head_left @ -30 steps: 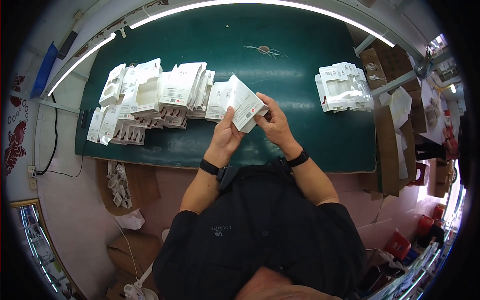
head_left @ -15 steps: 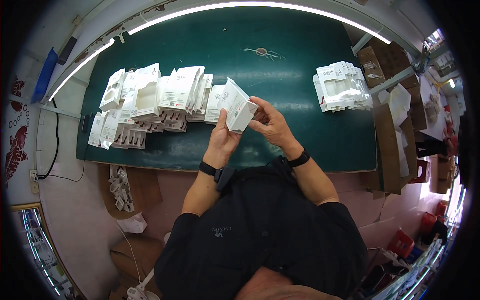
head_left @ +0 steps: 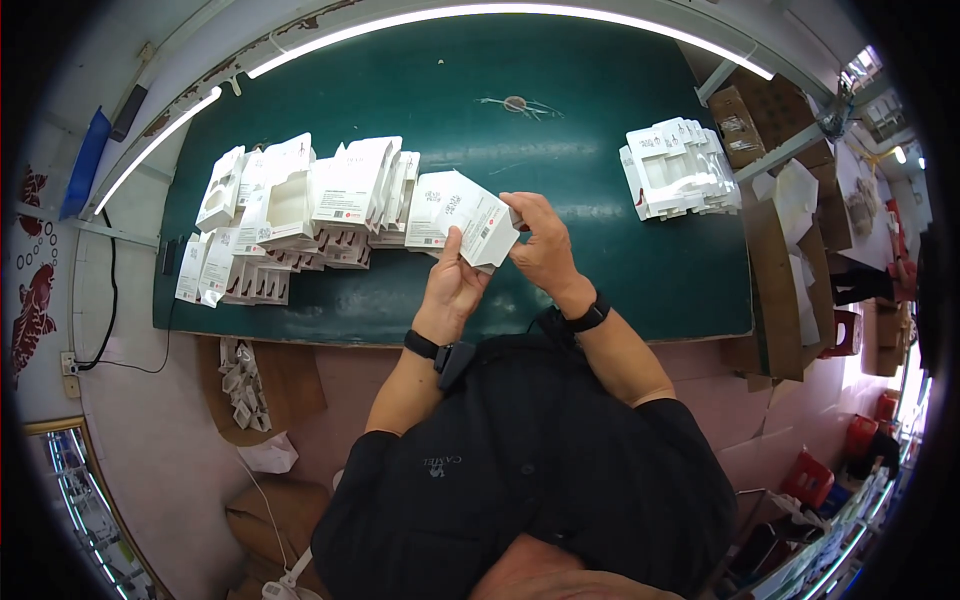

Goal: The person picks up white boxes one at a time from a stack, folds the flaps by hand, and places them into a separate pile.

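A white printed carton (head_left: 472, 222) is held tilted above the near part of the green table (head_left: 500, 300). My left hand (head_left: 453, 285) grips its lower left edge, thumb on the printed face and fingers beneath. At the carton's right end, my right hand (head_left: 545, 245) pinches the end flap between thumb and fingers. Just left of the held carton, another white carton (head_left: 427, 225) lies on the table, partly hidden behind it. Further left stand rows of white window cartons (head_left: 290, 205), overlapping one another.
A second stack of white cartons with clear windows (head_left: 665, 175) sits at the table's right. Cut string (head_left: 515, 104) lies at the far middle. Below the table's left edge, an open cardboard box (head_left: 285, 385) holds small white pieces. Tall cardboard boxes (head_left: 775, 310) stand right of the table.
The held carton has turned so its printed face shows more broadly, leaning further to the right. Both hands have moved slightly, and my right fingers are now closed on its end flap.
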The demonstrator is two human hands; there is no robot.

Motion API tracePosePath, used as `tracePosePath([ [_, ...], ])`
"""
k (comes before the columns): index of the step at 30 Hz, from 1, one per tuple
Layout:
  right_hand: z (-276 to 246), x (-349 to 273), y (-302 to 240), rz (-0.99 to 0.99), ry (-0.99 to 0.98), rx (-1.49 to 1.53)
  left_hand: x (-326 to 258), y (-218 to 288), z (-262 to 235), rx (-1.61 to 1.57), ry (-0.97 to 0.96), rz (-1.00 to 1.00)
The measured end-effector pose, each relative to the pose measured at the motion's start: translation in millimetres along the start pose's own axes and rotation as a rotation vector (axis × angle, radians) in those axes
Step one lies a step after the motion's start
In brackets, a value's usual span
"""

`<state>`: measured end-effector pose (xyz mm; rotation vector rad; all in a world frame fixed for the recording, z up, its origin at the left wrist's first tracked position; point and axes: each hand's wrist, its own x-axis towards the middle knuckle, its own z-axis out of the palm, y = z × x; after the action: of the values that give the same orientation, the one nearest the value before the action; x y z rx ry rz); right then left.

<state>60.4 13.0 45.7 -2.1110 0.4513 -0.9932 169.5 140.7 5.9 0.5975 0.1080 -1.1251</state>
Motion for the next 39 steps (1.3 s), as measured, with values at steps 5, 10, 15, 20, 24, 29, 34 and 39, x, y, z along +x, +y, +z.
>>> tracePosePath([
  [5,-5.2,0.1,-10.9,-0.065,0.102,-0.092,0.9,0.6,2.9,0.006,-0.029,-0.006],
  [10,-9.4,-3.2,-12.5,-0.065,0.097,-0.119,-0.3,-1.1,4.8,0.015,-0.031,-0.019],
  [15,-13.8,-1.3,-7.6,-0.142,0.116,-0.13,3.8,-2.6,3.9,-0.007,-0.036,-0.03],
  [20,-1.7,-4.1,19.4,0.244,0.139,0.272,3.0,-5.5,5.2,0.003,-0.002,-0.075],
  [24,2.7,-6.1,19.0,0.584,-0.01,0.551,3.7,-2.0,2.4,0.018,0.007,-0.056],
  [29,8.8,-9.3,6.5,0.726,-0.09,0.898,3.0,-2.6,5.3,0.009,-0.042,-0.02],
  [34,9.9,-9.3,-0.1,0.774,-0.216,0.971,5.2,-0.4,1.9,0.048,-0.087,0.003],
  [39,16.4,-22.0,6.3,0.626,-0.286,0.881,13.1,0.3,-2.2,-0.009,-0.085,0.063],
])
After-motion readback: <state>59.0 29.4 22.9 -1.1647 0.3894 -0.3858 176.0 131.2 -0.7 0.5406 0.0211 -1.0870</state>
